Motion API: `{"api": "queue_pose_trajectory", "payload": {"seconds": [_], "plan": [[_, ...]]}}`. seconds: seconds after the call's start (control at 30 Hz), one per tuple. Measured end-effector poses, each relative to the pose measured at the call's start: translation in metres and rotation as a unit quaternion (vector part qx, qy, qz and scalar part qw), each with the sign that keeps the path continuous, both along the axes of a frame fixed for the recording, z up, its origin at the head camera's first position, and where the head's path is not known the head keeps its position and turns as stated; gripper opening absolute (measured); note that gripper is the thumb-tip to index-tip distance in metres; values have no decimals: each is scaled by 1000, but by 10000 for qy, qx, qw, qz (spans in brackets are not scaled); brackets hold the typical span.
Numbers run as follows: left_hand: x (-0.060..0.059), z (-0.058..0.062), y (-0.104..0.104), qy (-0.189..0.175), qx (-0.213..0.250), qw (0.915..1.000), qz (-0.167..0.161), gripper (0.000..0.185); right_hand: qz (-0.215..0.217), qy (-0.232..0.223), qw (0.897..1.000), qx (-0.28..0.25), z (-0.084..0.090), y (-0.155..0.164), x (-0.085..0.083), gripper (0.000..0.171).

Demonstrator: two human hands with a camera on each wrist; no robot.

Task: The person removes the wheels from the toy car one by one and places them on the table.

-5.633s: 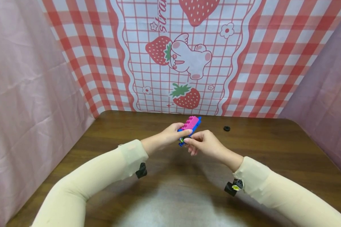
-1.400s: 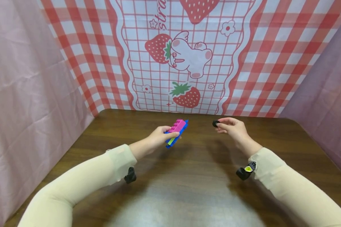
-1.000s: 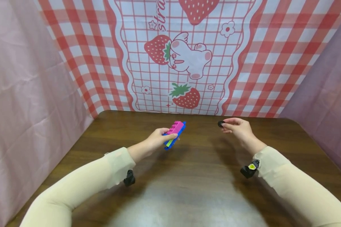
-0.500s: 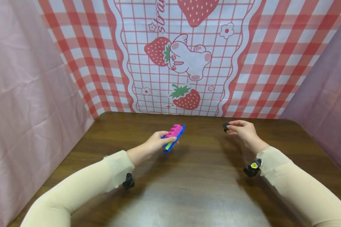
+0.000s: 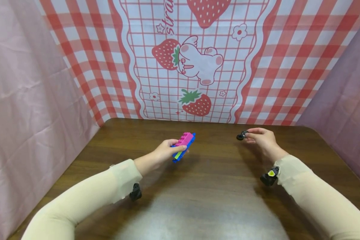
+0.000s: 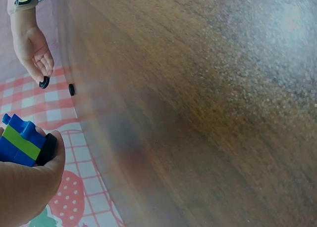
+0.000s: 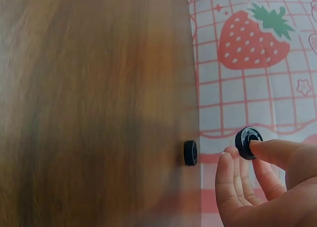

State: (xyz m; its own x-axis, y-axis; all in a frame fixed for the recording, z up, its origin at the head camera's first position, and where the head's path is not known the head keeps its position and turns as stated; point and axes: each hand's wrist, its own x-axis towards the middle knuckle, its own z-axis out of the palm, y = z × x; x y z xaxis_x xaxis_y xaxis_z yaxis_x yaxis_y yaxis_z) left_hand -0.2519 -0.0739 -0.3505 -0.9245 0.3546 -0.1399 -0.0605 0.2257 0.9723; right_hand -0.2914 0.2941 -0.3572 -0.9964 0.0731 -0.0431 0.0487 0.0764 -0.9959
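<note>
My left hand [image 5: 162,151] grips a toy vehicle of building blocks, with a studded pink brick [image 5: 184,138] on a blue base and a lime green layer [image 6: 22,142]. A black wheel [image 6: 48,149] shows beside the base in the left wrist view, next to my fingers. Over to the right, my right hand [image 5: 264,140] pinches a second black wheel [image 7: 246,142] between thumb and fingertips, raised off the table. A third black wheel [image 7: 190,153] lies on the table near its far edge, just left of the pinched one in the head view [image 5: 240,137].
The brown wooden table [image 5: 195,186] ends at a red and white checked cloth [image 5: 288,66] printed with strawberries. Pink curtains [image 5: 33,100] hang at both sides. Small black cameras [image 5: 135,192] are strapped to both wrists.
Several seconds ago both hands were at the toy vehicle. My right hand has since moved right, with a wheel pinched, and drifted further right; the table wheel shows beside it. My left hand shifted slightly left.
</note>
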Motion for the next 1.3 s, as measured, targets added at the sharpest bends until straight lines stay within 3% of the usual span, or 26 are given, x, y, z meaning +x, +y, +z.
{"api": "queue_pose_trajectory", "payload": {"seconds": [0.3, 0.5, 0.87, 1.07, 1.3], "plan": [[1, 0, 2, -107, -78, 9999, -74, 39, -122, -43, 9990, 436, -6, 10, -7, 31], [2, 1, 2, -80, -110, 9999, -88, 38, -282, -417, 9978, 430, -16, 14, -18, 39], [7, 6, 4, -49, -212, 9997, -118, 39, -555, -768, 9951, 287, -25, 14, -26, 44], [9, 5, 6, -171, -25, 9995, -277, 38, -892, -939, 9897, 603, -29, 16, -30, 44], [7, 7, 11, -5, 20, 9996, -297, 37, -1048, -974, 9858, 878, -29, 14, -36, 40]]}}
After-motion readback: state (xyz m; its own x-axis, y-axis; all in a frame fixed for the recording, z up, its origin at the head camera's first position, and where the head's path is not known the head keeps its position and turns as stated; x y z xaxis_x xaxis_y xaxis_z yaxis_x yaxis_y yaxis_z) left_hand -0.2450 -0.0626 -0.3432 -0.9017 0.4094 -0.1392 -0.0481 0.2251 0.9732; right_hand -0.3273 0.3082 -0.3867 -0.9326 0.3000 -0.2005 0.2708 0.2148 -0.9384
